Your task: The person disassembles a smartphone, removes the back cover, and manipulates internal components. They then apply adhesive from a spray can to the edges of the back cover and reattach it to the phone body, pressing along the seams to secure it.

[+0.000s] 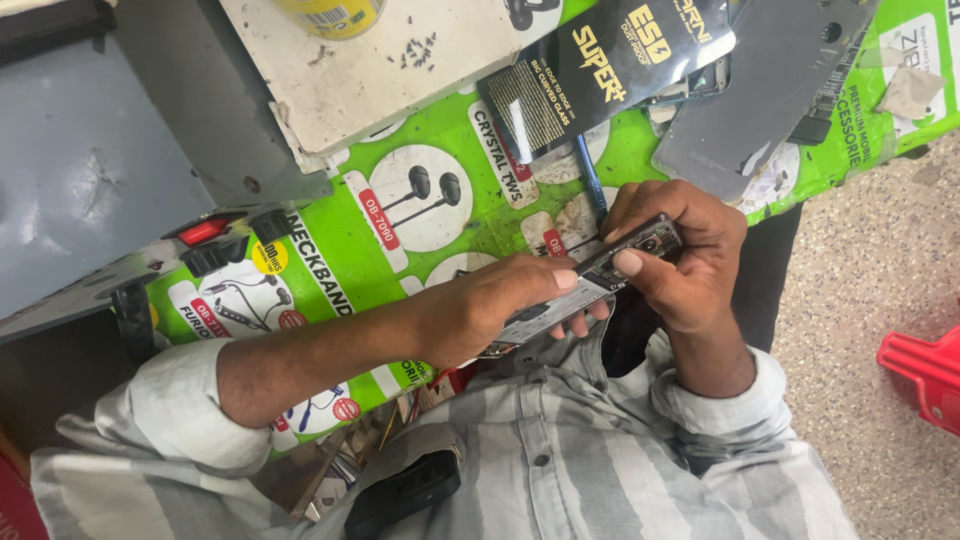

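At centre frame, the left hand [490, 305] and right hand [675, 255] both hold an opened phone [590, 285] above the green counter [340, 230]. The right grip closes around its camera end, steadying it; the left grip pinches its edge, thumb pressing. A black packet [600, 70] and grey back cover [760, 90] lie at upper right, set aside.

Centre frame: opened phone [590, 290], gripped between left hand [490, 305] and right hand [680, 260].
Under them: printed mat [340, 240].
Upper centre: board [380, 60] on the mat, can [330, 15] atop it.
Upper right: back cover [770, 90], beside packet [600, 70].
Far right: stool [925, 375] on floor [870, 300].
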